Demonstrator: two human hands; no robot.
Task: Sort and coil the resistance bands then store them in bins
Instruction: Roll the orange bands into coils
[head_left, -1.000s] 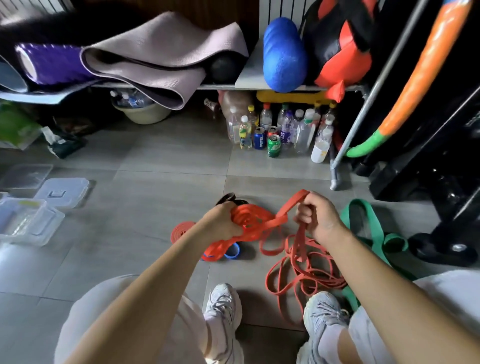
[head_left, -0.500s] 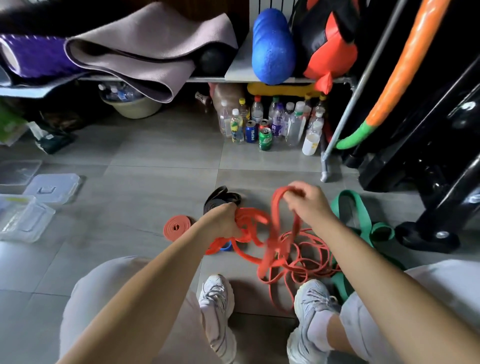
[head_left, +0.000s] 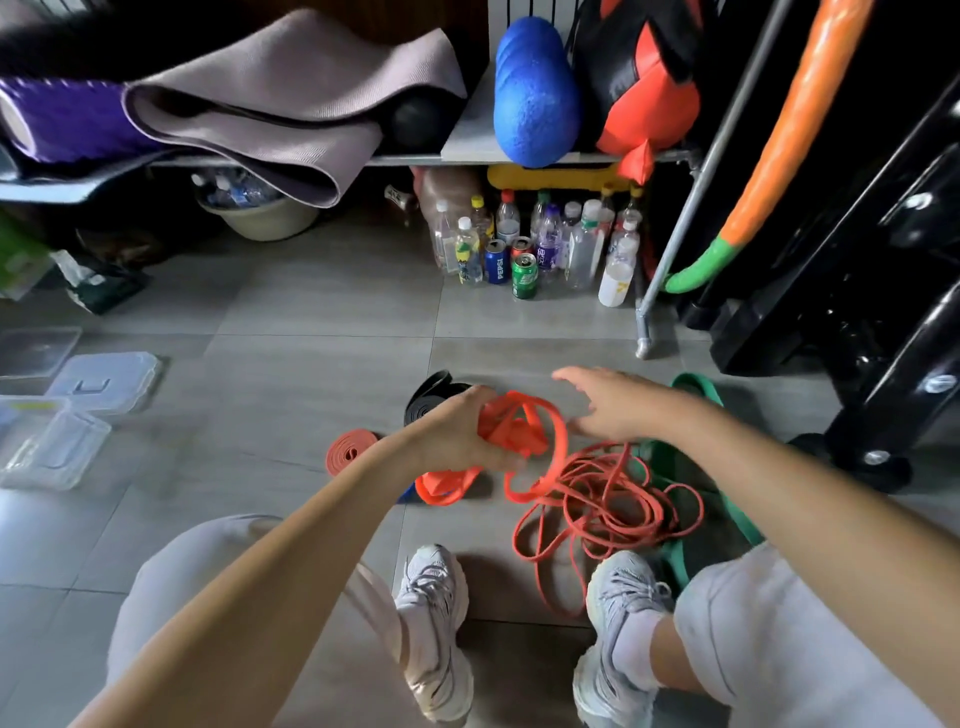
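Grey floor tiles (head_left: 311, 312) carry everything. The left hand (head_left: 457, 441) grips a bunched coil of the orange band (head_left: 514, 431), fingers curled round it. The rest of that band trails down into a loose tangle (head_left: 608, 499) on the floor in front of the shoes. The right hand (head_left: 613, 405) hovers just beside the bunch, fingers spread and holding nothing. A green band (head_left: 743, 519) lies under the tangle. A coiled black band (head_left: 431, 400) and a coiled red band (head_left: 348, 452) lie near the left hand. At the floor's left edge sit a clear bin (head_left: 52, 452), contents unclear, and two lids (head_left: 104, 379). A basin (head_left: 260, 218) under the shelf holds bottles.
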